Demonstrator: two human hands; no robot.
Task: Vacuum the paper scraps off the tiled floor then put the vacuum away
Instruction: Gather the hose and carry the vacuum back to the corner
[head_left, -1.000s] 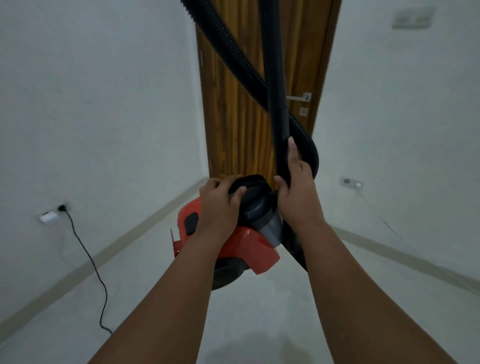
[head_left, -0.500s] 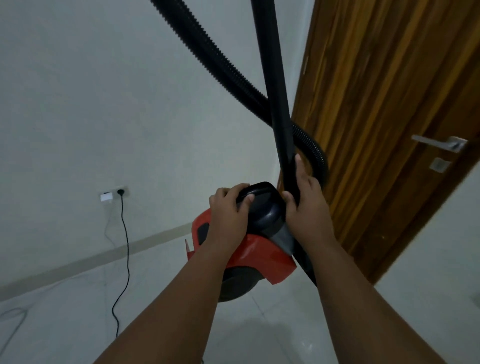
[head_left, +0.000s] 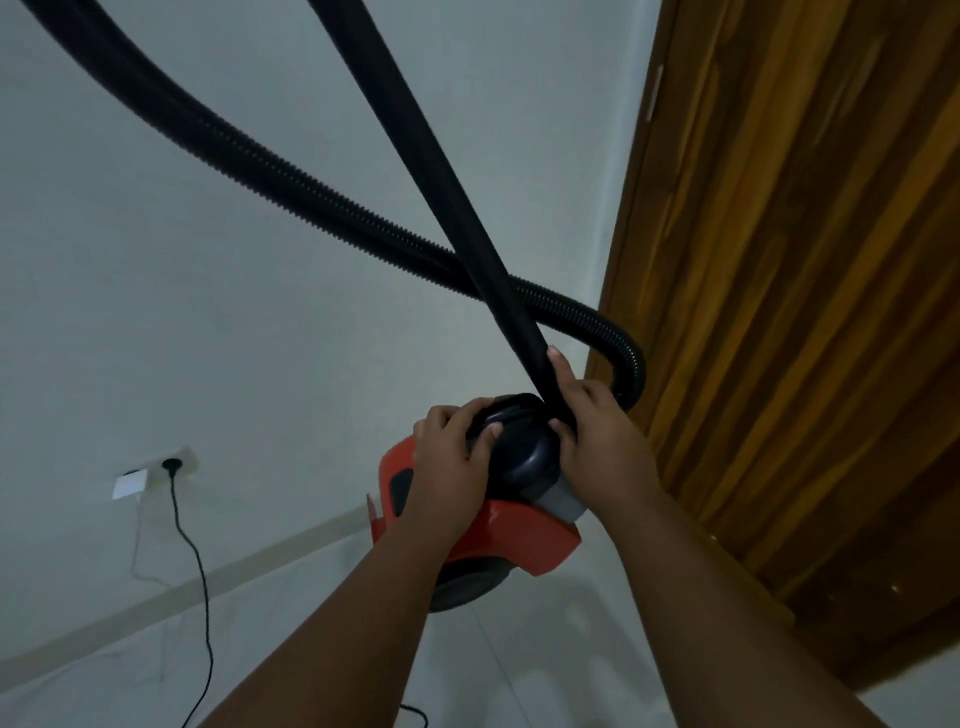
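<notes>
A red and black vacuum cleaner (head_left: 524, 535) hangs above the white tiled floor (head_left: 545, 649), held in front of me. My left hand (head_left: 451, 462) grips its black top handle (head_left: 511, 418). My right hand (head_left: 597, 426) is closed around the smooth black wand (head_left: 441, 171), which rises up and to the left. The ribbed black hose (head_left: 291, 171) loops from behind my right hand and crosses behind the wand. No paper scraps are in view.
A wooden door (head_left: 789, 291) fills the right side, close to the vacuum. On the white wall at left is a socket (head_left: 174, 462) with a black cord (head_left: 200, 587) trailing down to the floor. A pale skirting strip (head_left: 249, 566) runs along the wall's base.
The view has swung left and closer to the door, whose handle has left the frame. The wall socket now sits nearer the centre. Both hands keep the same hold.
</notes>
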